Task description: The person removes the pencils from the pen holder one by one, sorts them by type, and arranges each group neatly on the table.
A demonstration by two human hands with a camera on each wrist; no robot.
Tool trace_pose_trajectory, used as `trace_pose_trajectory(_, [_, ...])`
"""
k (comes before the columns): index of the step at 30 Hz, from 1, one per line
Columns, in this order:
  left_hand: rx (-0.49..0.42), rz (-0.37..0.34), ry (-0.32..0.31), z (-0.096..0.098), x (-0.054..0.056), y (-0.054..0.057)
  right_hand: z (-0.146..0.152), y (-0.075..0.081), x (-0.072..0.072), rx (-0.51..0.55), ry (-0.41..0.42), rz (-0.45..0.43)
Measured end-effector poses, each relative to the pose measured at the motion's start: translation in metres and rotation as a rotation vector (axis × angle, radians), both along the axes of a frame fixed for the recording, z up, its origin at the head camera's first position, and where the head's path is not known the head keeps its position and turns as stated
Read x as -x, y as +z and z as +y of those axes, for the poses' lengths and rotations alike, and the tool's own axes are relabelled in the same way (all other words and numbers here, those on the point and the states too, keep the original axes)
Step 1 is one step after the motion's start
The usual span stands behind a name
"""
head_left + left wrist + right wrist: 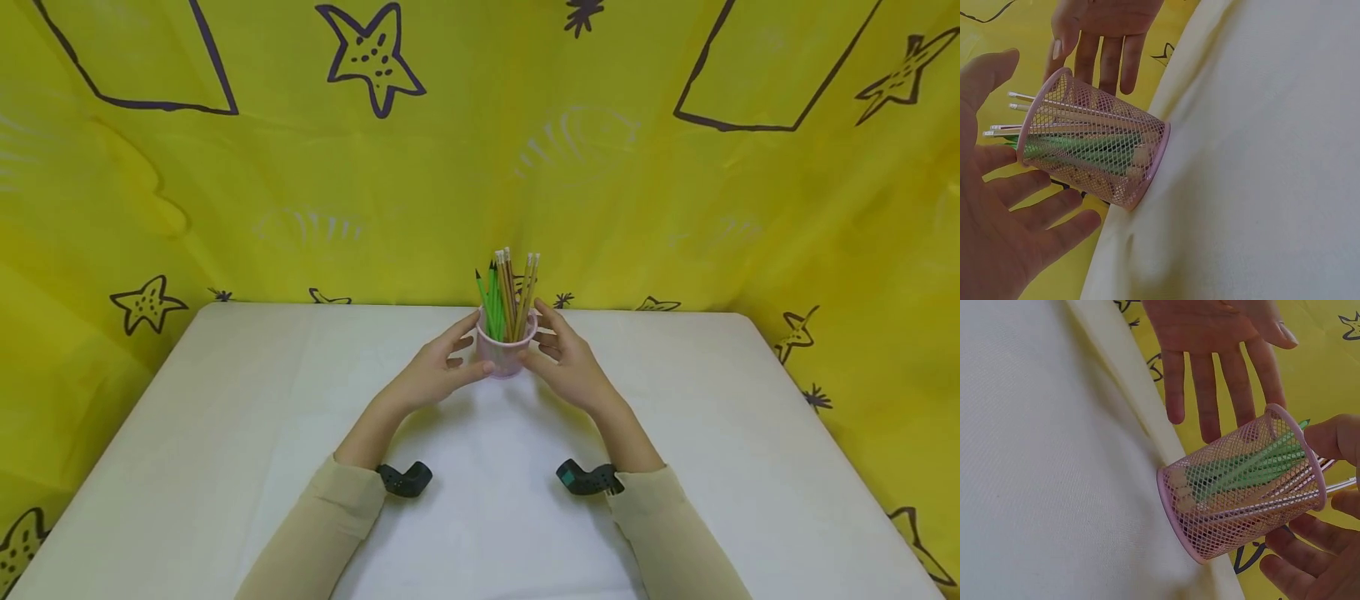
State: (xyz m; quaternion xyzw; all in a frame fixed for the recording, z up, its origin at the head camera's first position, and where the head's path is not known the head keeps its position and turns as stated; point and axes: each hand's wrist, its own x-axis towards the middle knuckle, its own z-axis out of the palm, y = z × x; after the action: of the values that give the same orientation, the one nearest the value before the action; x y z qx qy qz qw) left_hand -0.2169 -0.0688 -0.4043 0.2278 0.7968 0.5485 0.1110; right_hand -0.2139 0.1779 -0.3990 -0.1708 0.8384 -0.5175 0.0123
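A pink mesh pencil cup stands upright near the far edge of the white table. It holds several green pencils and several tan pencils with pale ends up. On the cup's left side is my left hand, and my right hand is on its right. Both have thumbs toward the near side and fingers spread along the far side. In the left wrist view, the left fingers lie extended beside the mesh. I cannot tell how firmly either hand touches the cup.
The white-covered table has its far edge just behind the cup. A yellow cloth with dark star drawings hangs behind and at both sides. Black wrist devices sit at both sleeve cuffs.
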Motion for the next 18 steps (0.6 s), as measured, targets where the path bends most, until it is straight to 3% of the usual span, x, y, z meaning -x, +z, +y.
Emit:
trace_pose_trajectory(9, [0.032,0.044,0.023,-0.005,0.002,0.003,-0.002,0.001,0.001,-0.039,-0.001,0.042])
trace_pose_trajectory(18, [0.049,0.039,0.051,-0.013,0.004,0.005,-0.004,0.002,-0.001,-0.04,0.002,0.011])
